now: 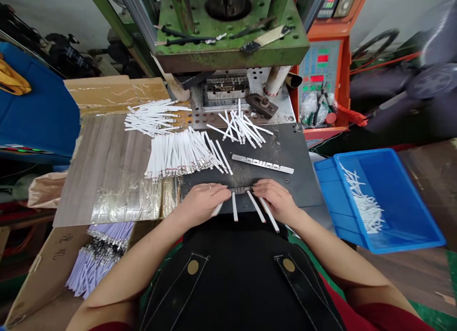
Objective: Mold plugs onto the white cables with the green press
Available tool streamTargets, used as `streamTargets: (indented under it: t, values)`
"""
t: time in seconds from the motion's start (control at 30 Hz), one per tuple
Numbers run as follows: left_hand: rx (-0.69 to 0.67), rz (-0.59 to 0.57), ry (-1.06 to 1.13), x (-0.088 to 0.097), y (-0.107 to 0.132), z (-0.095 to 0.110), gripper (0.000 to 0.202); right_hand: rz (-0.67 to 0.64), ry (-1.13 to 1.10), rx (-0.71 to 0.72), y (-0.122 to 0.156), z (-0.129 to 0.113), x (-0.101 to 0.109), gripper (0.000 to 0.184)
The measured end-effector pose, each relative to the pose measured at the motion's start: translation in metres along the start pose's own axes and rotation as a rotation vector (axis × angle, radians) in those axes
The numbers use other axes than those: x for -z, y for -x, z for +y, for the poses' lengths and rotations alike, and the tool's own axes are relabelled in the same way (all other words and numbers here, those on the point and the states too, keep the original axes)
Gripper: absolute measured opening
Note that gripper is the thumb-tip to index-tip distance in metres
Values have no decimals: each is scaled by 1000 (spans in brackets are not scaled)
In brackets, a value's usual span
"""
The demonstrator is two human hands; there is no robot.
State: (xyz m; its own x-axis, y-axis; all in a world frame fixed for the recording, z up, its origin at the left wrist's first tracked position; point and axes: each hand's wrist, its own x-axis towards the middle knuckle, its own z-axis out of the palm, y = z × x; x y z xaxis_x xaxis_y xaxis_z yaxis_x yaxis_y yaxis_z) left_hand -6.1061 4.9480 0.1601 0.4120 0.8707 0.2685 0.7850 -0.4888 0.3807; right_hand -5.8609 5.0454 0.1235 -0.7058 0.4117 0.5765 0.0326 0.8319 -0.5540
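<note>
At the near edge of the dark work plate, a slotted metal bar [241, 190] spans the gap between my two hands. My left hand [204, 201] has its fingers closed around the bar's left end, with a white strip showing beneath them. The bar's right end is pinched by my right hand [277, 200], beside another white strip. Several thin white strips [256, 207] stick out from the bar towards my body. Just beyond my hands lies a second slotted metal bar [263, 164]. The fingers hide both ends of the held bar.
White strips lie in a row [178, 152] and in a loose pile [243, 126]. Behind stands a green press [232, 59] with a metal mold [226, 90]. A blue bin [407, 202] holds white strips at right. A carton [39, 269] with purple strips is lower left.
</note>
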Motion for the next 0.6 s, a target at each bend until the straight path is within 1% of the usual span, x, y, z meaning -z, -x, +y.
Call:
streamTargets:
  t: [0.07,0.13,0.2,0.27,0.33,0.4,0.47,0.5,0.53,0.6]
  values:
    - [30,-107,-103,3,-6,5,23,17,-37,-1,3,3,-1,21]
    - [40,-131,-150,2,-7,6,24,-40,-78,-43,4,6,4,24]
    - [52,-90,-149,1,-1,3,24,-117,-39,-116,7,6,13,30]
    - [82,-17,-181,1,8,-1,24,-159,105,-175,10,5,22,36]
    - [82,22,-249,6,15,-5,20,-176,255,-159,12,3,30,29]
    - [41,37,-299,15,14,-11,16,-189,339,-72,4,6,38,24]
    - [27,12,-309,28,0,-26,19,-187,387,-7,-17,20,47,26]
    - [59,-9,-309,35,-13,-38,22,-174,407,-2,-33,33,50,27]
    - [127,-33,-305,42,-30,-52,25,-158,423,-11,-52,51,54,28]
    - [313,-85,-304,54,-72,-87,33,-132,446,-59,-99,95,56,29]
